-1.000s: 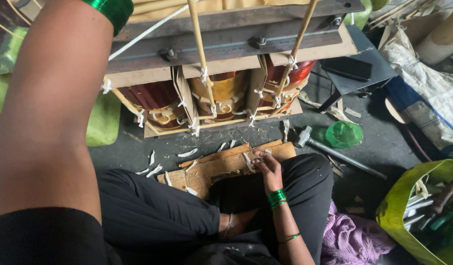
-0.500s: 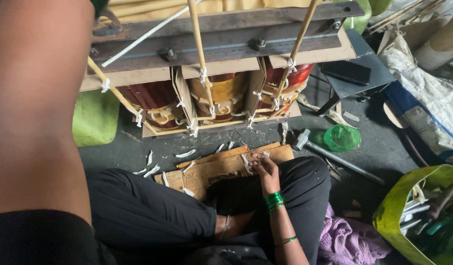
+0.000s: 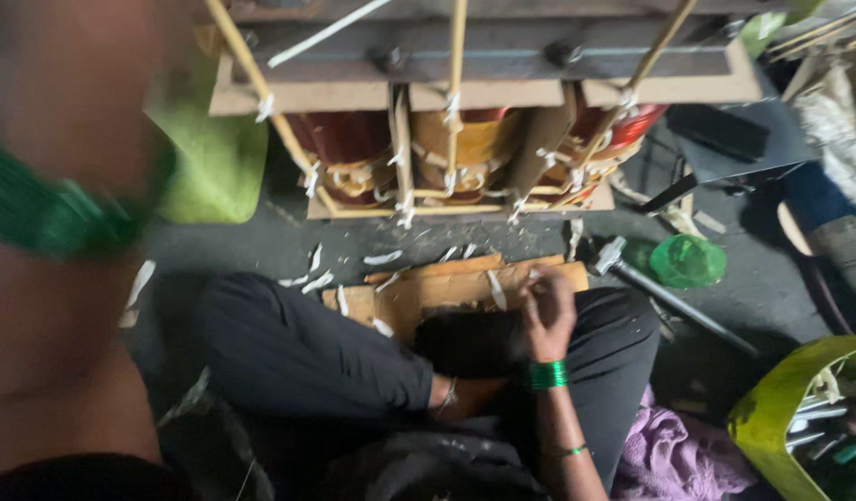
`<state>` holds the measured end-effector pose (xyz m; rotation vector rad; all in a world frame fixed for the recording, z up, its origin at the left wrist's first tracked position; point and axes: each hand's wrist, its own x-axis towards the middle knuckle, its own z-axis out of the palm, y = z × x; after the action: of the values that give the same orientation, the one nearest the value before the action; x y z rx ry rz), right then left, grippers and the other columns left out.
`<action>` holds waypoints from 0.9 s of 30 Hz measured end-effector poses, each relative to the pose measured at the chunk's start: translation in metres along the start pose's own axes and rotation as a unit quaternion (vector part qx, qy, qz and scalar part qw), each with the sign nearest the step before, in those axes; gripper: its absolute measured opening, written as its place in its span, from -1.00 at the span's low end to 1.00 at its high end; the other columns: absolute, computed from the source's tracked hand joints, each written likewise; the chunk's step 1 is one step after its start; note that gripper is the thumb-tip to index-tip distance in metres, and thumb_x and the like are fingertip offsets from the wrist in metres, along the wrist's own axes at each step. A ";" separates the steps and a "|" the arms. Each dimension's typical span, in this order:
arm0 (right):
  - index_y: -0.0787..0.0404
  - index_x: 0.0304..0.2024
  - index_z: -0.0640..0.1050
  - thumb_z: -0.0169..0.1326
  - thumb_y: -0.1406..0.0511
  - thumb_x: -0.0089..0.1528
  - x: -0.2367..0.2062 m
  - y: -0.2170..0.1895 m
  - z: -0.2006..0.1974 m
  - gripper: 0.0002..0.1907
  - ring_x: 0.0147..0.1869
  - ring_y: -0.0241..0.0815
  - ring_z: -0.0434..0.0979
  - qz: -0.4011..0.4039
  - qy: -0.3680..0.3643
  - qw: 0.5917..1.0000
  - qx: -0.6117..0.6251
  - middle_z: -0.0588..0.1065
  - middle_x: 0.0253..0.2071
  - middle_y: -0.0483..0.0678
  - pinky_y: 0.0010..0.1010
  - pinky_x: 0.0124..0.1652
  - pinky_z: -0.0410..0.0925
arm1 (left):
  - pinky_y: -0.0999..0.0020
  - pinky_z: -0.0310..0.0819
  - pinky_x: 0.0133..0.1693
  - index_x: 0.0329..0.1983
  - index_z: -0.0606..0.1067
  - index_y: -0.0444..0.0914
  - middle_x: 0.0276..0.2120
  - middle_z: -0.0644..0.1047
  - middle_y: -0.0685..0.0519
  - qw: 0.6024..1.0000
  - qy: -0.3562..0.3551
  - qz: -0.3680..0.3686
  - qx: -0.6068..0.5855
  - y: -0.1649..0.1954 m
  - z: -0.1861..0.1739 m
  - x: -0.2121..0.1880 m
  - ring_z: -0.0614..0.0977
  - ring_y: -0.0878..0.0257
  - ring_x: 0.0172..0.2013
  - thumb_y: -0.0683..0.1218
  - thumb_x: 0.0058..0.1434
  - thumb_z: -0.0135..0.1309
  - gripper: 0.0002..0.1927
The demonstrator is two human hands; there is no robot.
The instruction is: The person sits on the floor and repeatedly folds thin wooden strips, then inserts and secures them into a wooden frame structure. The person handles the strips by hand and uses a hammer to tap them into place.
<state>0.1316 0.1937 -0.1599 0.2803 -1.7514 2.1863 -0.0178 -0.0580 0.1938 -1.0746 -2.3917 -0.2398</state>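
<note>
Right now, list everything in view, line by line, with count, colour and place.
coils: three, red and amber, in the frame at top centre
frame: one, grey metal and wood, top
sticks: three, pale yellow, leaning across the frame
boards: a few, tan, on the floor at the lap
scraps: many, white, strewn on the floor
hammer: one, grey, right of the boards
lid: one, green, by the hammer
bag: one, yellow-green, lower right
cloth: one, purple, bottom right
cushion: one, green, upper left
bangles: green, on the right wrist
left arm: blurred, at left, hand out of view
right hand: at the boards, grip unclear
</note>
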 end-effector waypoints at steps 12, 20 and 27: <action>0.21 0.10 0.59 0.16 0.40 0.18 -0.046 -0.111 -0.001 -0.59 0.12 -0.14 0.50 0.116 -0.117 0.891 -0.423 0.58 0.02 0.02 -0.29 0.08 0.40 | 0.09 0.53 -0.38 -0.38 0.55 -0.19 -0.45 0.60 0.00 0.955 -0.161 -0.034 -0.247 0.163 0.154 -0.158 0.68 0.02 -0.34 -0.01 0.24 0.13 -0.83; 0.38 -0.07 0.60 0.20 0.37 0.32 -0.065 -0.098 -0.104 -0.81 -0.15 -0.37 0.43 0.228 -0.136 0.892 -0.366 0.58 -0.20 0.01 -0.41 -0.17 0.39 | 0.13 0.51 -0.20 -0.19 0.65 -0.26 -0.30 0.65 -0.11 0.858 -0.258 -0.067 -0.440 0.095 0.231 -0.174 0.68 -0.01 -0.26 0.03 0.13 0.28 -0.70; 0.31 -0.10 0.62 0.11 0.25 0.31 -0.062 -0.094 -0.191 -0.75 -0.12 -0.30 0.63 0.386 -0.124 0.876 -0.261 0.64 -0.19 -0.05 -0.45 -0.05 0.47 | 0.17 0.52 -0.14 -0.19 0.64 -0.29 -0.28 0.66 -0.10 0.819 -0.297 -0.011 -0.490 0.106 0.323 -0.184 0.70 0.06 -0.21 -0.06 0.15 0.22 -0.76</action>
<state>0.2337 0.3900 -0.1394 -0.3568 -2.8878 2.0368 0.0436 0.0085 -0.1824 -1.7452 -2.8473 -1.4644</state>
